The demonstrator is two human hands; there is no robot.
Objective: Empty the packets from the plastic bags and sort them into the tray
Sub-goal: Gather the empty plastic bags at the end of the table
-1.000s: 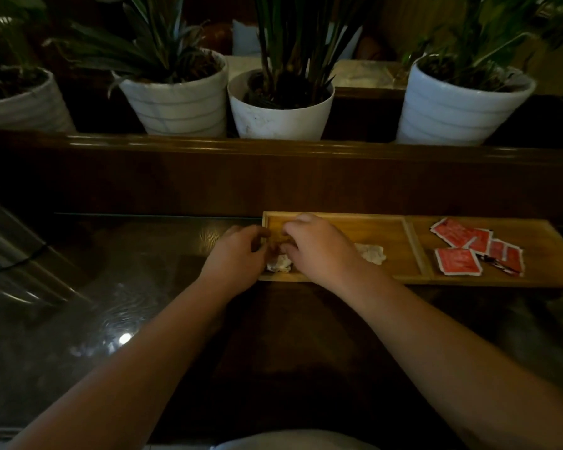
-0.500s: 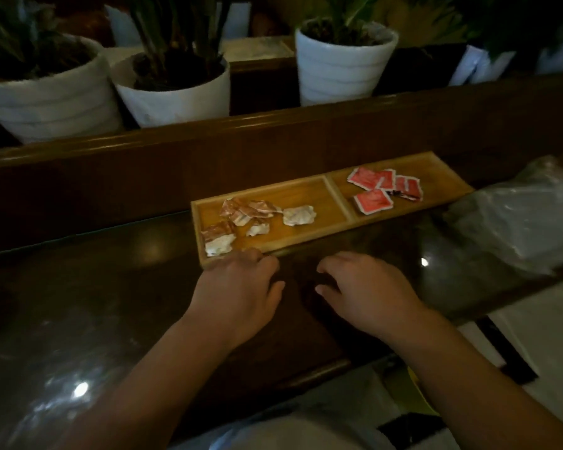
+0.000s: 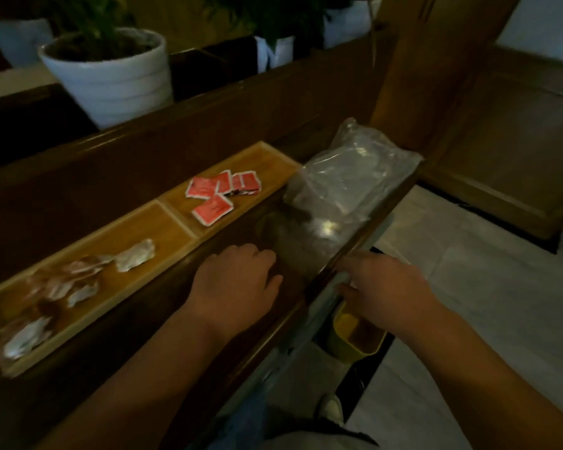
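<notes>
- both hands are empty and heading right, so this looks like the gap between one batch sorted and the next bag fetched.
- left hand [image 3: 238, 280] rests on the dark bench [image 3: 117, 339], fingers loosely curled, holding nothing.
- right hand [image 3: 384, 287] hangs just off the bench's near edge, fingers relaxed and pointing toward the bag, nothing in them.
- the plastic bag [image 3: 345, 186] lies crumpled at the right end of the bench, just beside the tray; can't tell what's inside.
- the wooden tray [image 3: 173, 238] has pale packets [image 3: 134, 256] in its left compartment and red packets [image 3: 212, 207] in its right.
- a yellow bin [image 3: 355, 342] sits on the floor under the right hand.
- next call, by my read: grip the bag, find its mouth, and tip it out over the tray.
</notes>
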